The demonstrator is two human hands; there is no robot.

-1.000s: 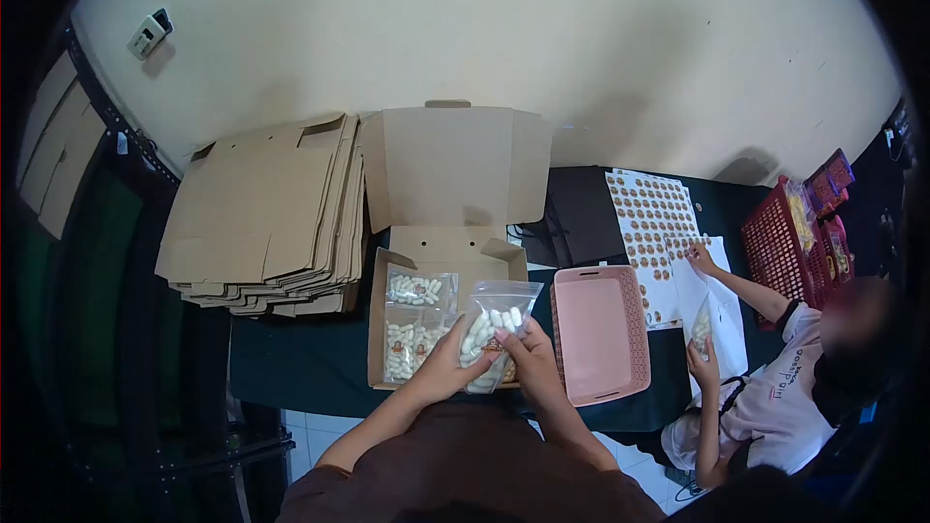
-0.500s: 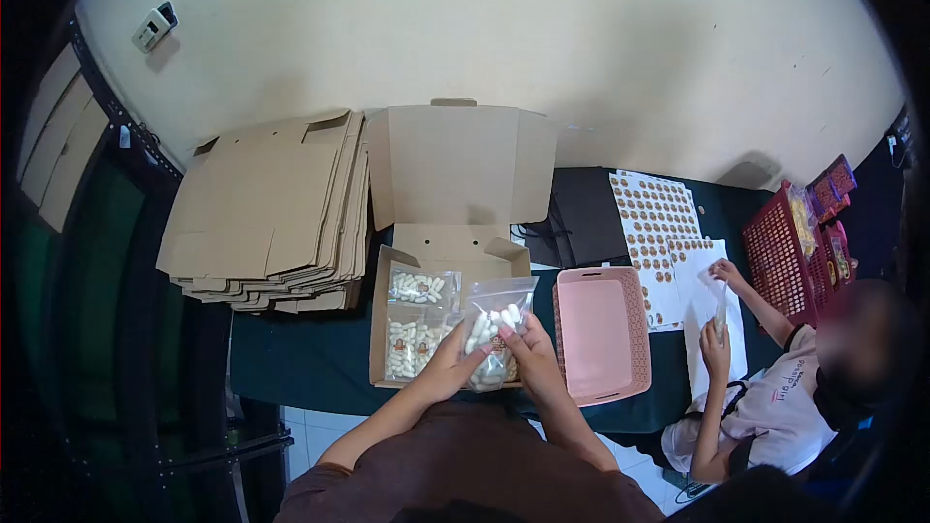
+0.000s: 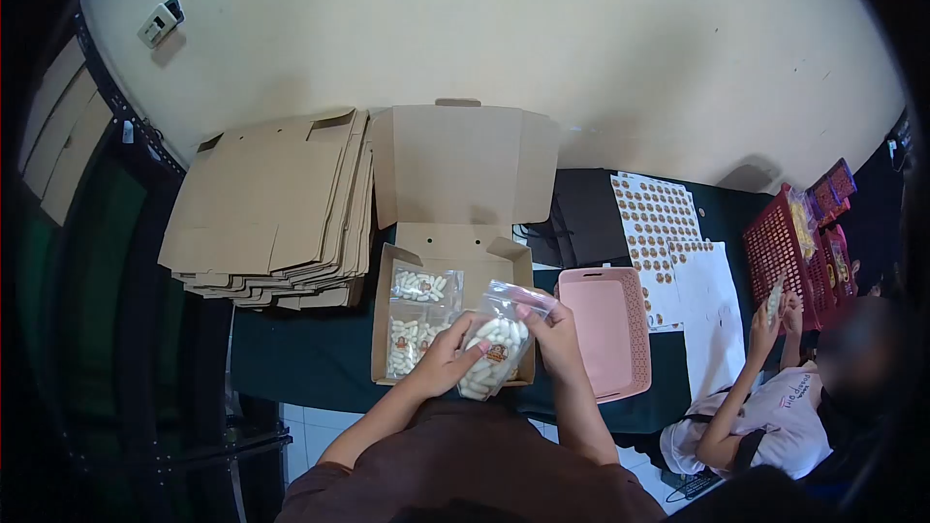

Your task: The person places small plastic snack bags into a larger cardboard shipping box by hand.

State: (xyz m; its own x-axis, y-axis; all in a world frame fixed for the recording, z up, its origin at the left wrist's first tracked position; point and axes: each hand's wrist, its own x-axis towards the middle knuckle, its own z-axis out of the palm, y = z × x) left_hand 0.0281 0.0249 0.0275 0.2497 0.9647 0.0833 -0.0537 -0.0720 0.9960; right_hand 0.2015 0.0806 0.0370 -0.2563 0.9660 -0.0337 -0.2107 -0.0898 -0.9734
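Between my two hands is a clear zip bag [image 3: 497, 337] of white, capsule-shaped pieces with a small orange-brown label. My left hand [image 3: 449, 356] grips its left side, thumb across the front. Up at the zip edge, my right hand [image 3: 548, 324] pinches the top right corner. The bag is tilted above the right part of an open cardboard box [image 3: 475, 257]. Inside the box, similar filled bags [image 3: 415, 334] lie on the left side. My hands and the held bag hide much of the box's right side.
A pink basket [image 3: 605, 329] stands right of the box, a stack of flat cardboard boxes [image 3: 262, 199] left. Sticker sheets [image 3: 657, 223] and a black folder [image 3: 589, 218] lie behind. At right, a co-worker [image 3: 765, 416] holds a small bag near a red basket [image 3: 780, 252].
The held bag has tilted, and its label now faces up. My right hand has moved up to its top corner. The co-worker's hands have shifted right, toward the red basket.
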